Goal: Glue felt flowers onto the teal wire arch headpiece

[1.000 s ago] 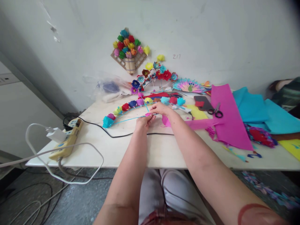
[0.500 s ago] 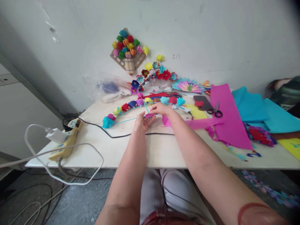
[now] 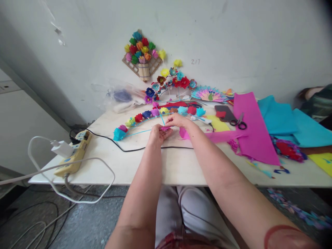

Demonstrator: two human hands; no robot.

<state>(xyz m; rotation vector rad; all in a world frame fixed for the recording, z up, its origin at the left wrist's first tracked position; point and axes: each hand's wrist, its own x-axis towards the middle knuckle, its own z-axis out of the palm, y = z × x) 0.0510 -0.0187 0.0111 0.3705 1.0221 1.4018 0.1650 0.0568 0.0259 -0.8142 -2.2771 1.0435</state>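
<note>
Close together at the middle of the table, both my hands work on a small piece of magenta crepe paper [image 3: 165,128]. My left hand [image 3: 158,134] is closed on its left side with the palm turned up. From above, my right hand [image 3: 175,120] pinches the same piece. A thin blue stick [image 3: 161,116] rises behind the fingers, and where it ends is hidden. Just beyond lies an arched garland of paper flowers [image 3: 146,114] on a blue wire frame. A magenta crepe strip [image 3: 215,137] runs out from under my right wrist.
Scissors [image 3: 239,121] lie on a large magenta sheet [image 3: 255,138] at the right, beside blue crepe paper [image 3: 277,117]. A white glue gun [image 3: 201,119] rests behind my right hand. The power strip [image 3: 74,155] and its cables occupy the left. A black cord [image 3: 129,151] crosses the table.
The fingers of my left hand have drawn in slightly around the magenta piece. My right hand keeps its pinch in nearly the same place.
</note>
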